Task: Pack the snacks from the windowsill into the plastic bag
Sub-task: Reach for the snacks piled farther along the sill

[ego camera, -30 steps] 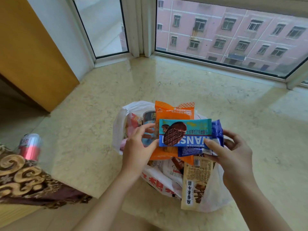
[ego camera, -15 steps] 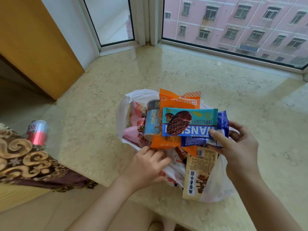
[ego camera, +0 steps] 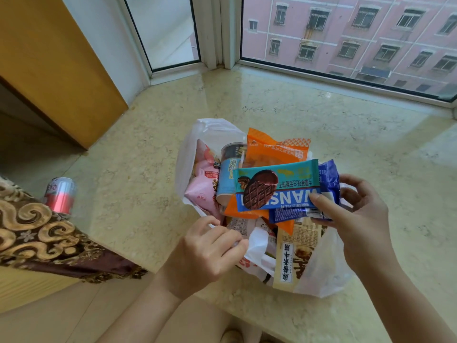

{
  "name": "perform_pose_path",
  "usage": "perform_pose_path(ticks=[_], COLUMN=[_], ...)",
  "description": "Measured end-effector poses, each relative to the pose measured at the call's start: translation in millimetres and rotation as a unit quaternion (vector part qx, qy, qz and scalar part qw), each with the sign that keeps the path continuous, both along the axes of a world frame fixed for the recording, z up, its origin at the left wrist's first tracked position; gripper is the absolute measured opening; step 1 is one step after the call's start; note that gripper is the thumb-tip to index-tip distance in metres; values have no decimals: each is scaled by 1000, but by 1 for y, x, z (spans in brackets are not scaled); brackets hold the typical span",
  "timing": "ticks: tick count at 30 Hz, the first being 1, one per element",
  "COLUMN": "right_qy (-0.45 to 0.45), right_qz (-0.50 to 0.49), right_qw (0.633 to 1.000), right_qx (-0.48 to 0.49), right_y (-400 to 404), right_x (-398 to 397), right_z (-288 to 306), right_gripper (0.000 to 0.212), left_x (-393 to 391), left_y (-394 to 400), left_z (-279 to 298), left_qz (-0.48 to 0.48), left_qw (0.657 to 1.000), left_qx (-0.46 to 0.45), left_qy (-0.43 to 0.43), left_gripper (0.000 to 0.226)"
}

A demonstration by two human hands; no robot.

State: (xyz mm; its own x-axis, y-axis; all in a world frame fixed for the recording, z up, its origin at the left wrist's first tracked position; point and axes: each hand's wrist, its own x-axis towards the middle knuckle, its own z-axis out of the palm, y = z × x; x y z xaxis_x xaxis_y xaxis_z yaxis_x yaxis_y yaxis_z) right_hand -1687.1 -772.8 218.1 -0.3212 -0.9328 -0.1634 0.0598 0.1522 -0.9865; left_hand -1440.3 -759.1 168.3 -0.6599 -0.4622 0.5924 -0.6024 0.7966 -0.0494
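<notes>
My right hand (ego camera: 356, 219) pinches the stack of packets at its 3 o'clock end: teal choc-biscuit pack (ego camera: 277, 181) on top, blue wafer pack (ego camera: 306, 204) under it, orange pack (ego camera: 272, 152) sticking out at 12. All sit over the mouth of the plastic bag (ego camera: 321, 268), which lies on the marble windowsill (ego camera: 148, 194) w/ its opening toward me. Left hand (ego camera: 205, 253) at 7 o'clock of the pile, fingers (ego camera: 237, 241) curled onto the bag's near rim/handle (ego camera: 257, 246); looks like a pinch on the film. Inside already: pink pack (ego camera: 202, 191) and a round tub (ego camera: 227, 174) at 9 o'clock, beige long pack (ego camera: 294, 253) poking out at 6. Step in hand, I'd say: get the held stack down into the bag. To do it well: lift the rim up & toward me w/ left to widen the mouth, tilt the stack so its narrow end goes in first, slide it beside the tub, not on top. Bag's crammed, so thin film could tear or the beige pack slip out. Red can (ego camera: 60, 194) at far 9 o'clock by the patterned cloth (ego camera: 37, 231), well apart; not sure it counts as a snack.
</notes>
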Motion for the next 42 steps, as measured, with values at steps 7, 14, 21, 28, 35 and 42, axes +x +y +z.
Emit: perform_pose_path(ticks=[7,14,21,28,35,42], right_qy=[161,493,413,521,584,678], right_qz=[69,236,168,159,215,320], right_qw=[982,834,886,817,760,653], right_qx=[-73,-70,-126,-192,-187,-111], right_y=[8,34,38,33,57,64], right_x=[14,58,32,12,-17,-26], right_z=[0,-49,-37,-51,-69,-89], right_gripper=[42,43,56,41,29,91], left_x=[-8,2,12,10,-12,-54], left_y=[-1,7,0,1,10,33], left_z=[25,19,16,10,2,-21], left_qz=[-35,-8,3,30,53,4], left_qw=[999,998,998,996,968,951], left_qx=[4,37,55,83,204,159], left_qy=[-34,-43,-7,28,-137,-264], left_gripper=[16,24,15,17,53,19])
